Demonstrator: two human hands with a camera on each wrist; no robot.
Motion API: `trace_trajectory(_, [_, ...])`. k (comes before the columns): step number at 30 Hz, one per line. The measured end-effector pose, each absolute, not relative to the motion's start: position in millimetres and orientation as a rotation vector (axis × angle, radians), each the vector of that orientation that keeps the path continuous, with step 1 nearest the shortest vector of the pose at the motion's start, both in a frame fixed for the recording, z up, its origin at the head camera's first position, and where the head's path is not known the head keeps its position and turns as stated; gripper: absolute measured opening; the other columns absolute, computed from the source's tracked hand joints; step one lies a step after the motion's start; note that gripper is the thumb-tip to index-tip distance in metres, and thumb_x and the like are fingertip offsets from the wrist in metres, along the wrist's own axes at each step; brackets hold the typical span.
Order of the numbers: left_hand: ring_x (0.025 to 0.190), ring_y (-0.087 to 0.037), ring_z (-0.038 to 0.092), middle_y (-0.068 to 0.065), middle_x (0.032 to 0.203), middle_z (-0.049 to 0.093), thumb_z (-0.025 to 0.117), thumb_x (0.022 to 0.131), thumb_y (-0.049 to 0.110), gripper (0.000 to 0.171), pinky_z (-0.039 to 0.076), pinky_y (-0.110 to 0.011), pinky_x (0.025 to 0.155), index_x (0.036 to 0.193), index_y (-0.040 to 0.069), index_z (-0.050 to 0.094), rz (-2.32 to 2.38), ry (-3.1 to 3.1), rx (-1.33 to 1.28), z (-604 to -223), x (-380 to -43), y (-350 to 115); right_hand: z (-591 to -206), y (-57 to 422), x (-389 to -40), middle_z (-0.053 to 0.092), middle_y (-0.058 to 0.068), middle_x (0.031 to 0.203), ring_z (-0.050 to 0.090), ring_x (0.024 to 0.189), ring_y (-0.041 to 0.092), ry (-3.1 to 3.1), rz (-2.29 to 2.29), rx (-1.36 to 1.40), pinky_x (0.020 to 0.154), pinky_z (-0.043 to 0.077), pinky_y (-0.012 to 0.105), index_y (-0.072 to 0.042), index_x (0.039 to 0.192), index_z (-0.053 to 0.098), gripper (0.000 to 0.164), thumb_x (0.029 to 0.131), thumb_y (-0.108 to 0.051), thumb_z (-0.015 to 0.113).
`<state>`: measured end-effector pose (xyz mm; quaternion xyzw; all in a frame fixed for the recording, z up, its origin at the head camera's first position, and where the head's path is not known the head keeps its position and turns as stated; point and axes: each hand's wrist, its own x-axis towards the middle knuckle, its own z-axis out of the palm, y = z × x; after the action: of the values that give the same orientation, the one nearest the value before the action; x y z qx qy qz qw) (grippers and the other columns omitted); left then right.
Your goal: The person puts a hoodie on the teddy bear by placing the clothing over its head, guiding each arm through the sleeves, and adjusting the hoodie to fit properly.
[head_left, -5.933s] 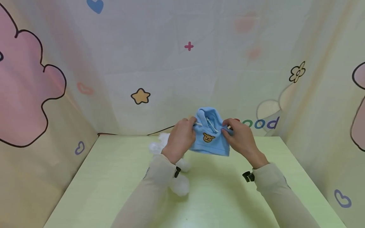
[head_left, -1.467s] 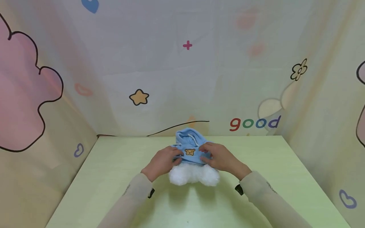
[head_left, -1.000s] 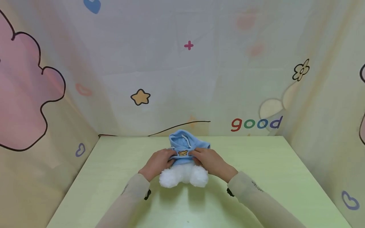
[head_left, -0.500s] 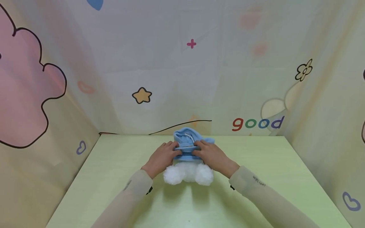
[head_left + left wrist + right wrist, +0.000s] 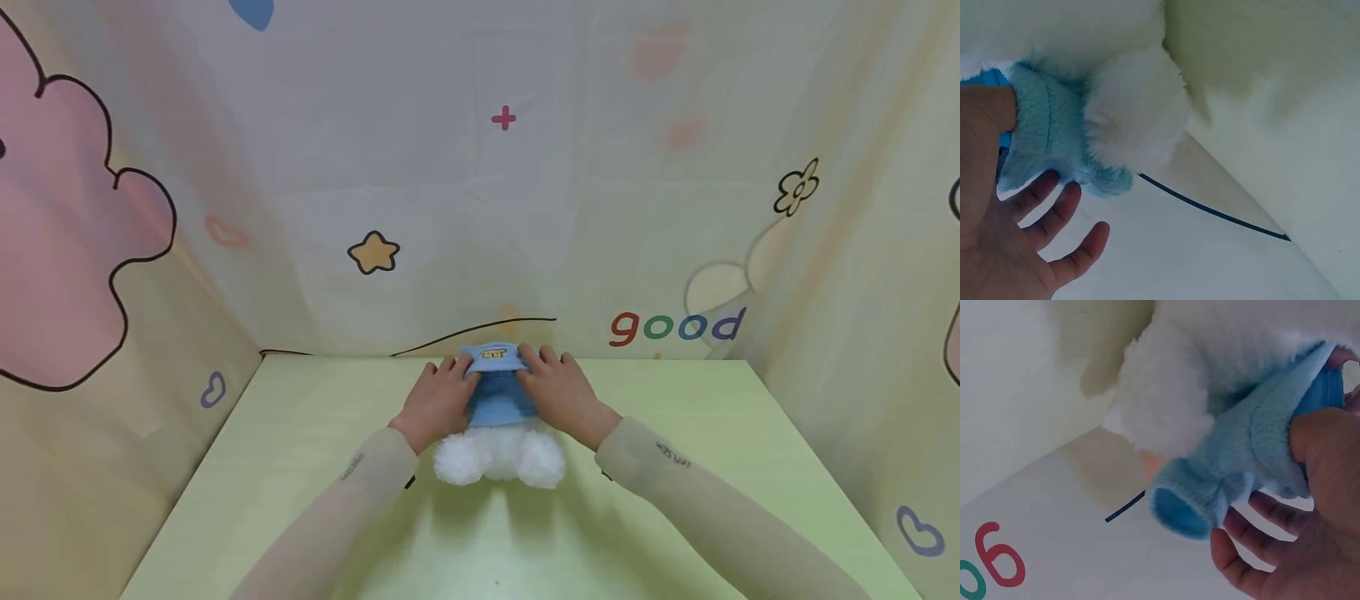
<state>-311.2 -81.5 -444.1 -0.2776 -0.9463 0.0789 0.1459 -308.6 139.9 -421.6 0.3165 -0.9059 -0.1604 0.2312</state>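
We hold a small light-blue fabric garment (image 5: 504,404) over a fluffy white plush toy (image 5: 501,454), near the far edge of the pale green tabletop (image 5: 360,542). Our left hand (image 5: 442,400) and right hand (image 5: 561,392) each clamp one side of the cloth between thumb and fingers, while in the wrist views the other fingers spread loosely beyond it. We seem to pinch at both sides to stretch the bottom hem wide and lift its front; the yellow-brown embroidered bear patch (image 5: 492,354) sits on that raised, folded part. The toy's two round white limbs (image 5: 459,460) point towards us, which probably suits the garment's mouth facing the same way.

The raised cloth and our hands hide the toy's far end, so we cannot tell how much of it is inside, or whether it rests on the table. A hollow blue sleeve (image 5: 1186,506) hangs unfilled beside our right fingers. Behind stands a pale printed cloth backdrop (image 5: 420,133) with multicoloured lettering (image 5: 677,326); it limits reach beyond the table, but does not appear to block our hands.
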Motion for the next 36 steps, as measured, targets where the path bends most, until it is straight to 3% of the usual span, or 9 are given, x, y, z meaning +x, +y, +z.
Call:
trace_trajectory(7, [0.126, -0.033, 0.050, -0.015, 0.152, 0.038, 0.060, 0.095, 0.026, 0.044, 0.049, -0.048, 0.093, 0.134, 0.009, 0.054, 0.147, -2.745, -0.819, -425.3, -328.5, -86.6, -400.0, 146.3, -330.0, 0.055, 0.012, 0.128, 0.057, 0.101, 0.029, -2.592, -0.316, 0.947, 0.062, 0.055, 0.038, -0.012, 0.117, 0.065, 0.026, 0.093, -0.022, 0.066])
trace_trajectory(11, [0.125, -0.033, 0.052, -0.015, 0.153, 0.039, 0.058, 0.096, 0.026, 0.047, 0.050, -0.046, 0.093, 0.138, 0.007, 0.052, 0.155, -2.716, -0.860, -410.9, -337.0, -86.8, -378.1, 148.7, -340.6, 0.049, 0.013, 0.144, 0.053, 0.125, 0.034, -2.804, -0.163, 0.958, 0.080, 0.057, 0.046, -0.009, 0.134, 0.058, 0.042, 0.097, -0.029, 0.060])
trace_trajectory(14, [0.127, -0.032, 0.051, -0.014, 0.154, 0.039, 0.054, 0.099, 0.028, 0.047, 0.050, -0.046, 0.096, 0.141, 0.007, 0.050, 0.124, -2.717, -0.887, -401.8, -342.0, -87.9, -363.7, 149.0, -345.0, 0.042, 0.014, 0.152, 0.046, 0.135, 0.035, -2.909, -0.093, 0.921, 0.091, 0.053, 0.050, -0.008, 0.140, 0.054, 0.045, 0.099, -0.029, 0.052])
trace_trajectory(21, [0.132, -0.031, 0.051, -0.011, 0.153, 0.042, 0.048, 0.101, 0.021, 0.045, 0.048, -0.045, 0.101, 0.144, 0.008, 0.049, 0.009, -2.762, -0.925, -387.5, -350.7, -91.7, -351.1, 152.2, -354.0, 0.050, 0.012, 0.143, 0.054, 0.120, 0.032, -2.859, -0.126, 0.924, 0.078, 0.057, 0.044, -0.007, 0.130, 0.059, 0.037, 0.095, -0.020, 0.057])
trace_trajectory(25, [0.128, -0.031, 0.054, -0.010, 0.155, 0.040, 0.055, 0.099, 0.020, 0.048, 0.052, -0.043, 0.094, 0.145, 0.009, 0.048, 0.042, -2.755, -0.933, -387.2, -358.9, -93.2, -353.6, 155.7, -359.8, 0.046, 0.014, 0.148, 0.050, 0.129, 0.033, -2.865, -0.120, 0.925, 0.088, 0.056, 0.047, -0.007, 0.137, 0.056, 0.044, 0.096, -0.023, 0.059])
trace_trajectory(31, [0.133, -0.030, 0.050, -0.008, 0.160, 0.031, 0.060, 0.098, 0.028, 0.059, 0.050, -0.042, 0.100, 0.150, 0.011, 0.040, 0.022, -2.790, -0.896, -404.8, -376.3, -94.5, -367.0, 157.9, -370.4, 0.032, 0.015, 0.158, 0.037, 0.142, 0.034, -2.976, 0.005, 0.940, 0.105, 0.044, 0.051, -0.008, 0.148, 0.044, 0.056, 0.099, -0.035, 0.051])
trace_trajectory(36, [0.136, -0.031, 0.047, -0.011, 0.161, 0.028, 0.059, 0.098, 0.035, 0.063, 0.049, -0.042, 0.102, 0.151, 0.009, 0.037, 0.041, -2.773, -0.902, -419.3, -387.2, -98.7, -376.7, 154.4, -382.6, 0.038, 0.015, 0.155, 0.042, 0.137, 0.034, -2.860, -0.034, 0.961, 0.097, 0.051, 0.048, -0.006, 0.140, 0.051, 0.048, 0.097, -0.027, 0.056])
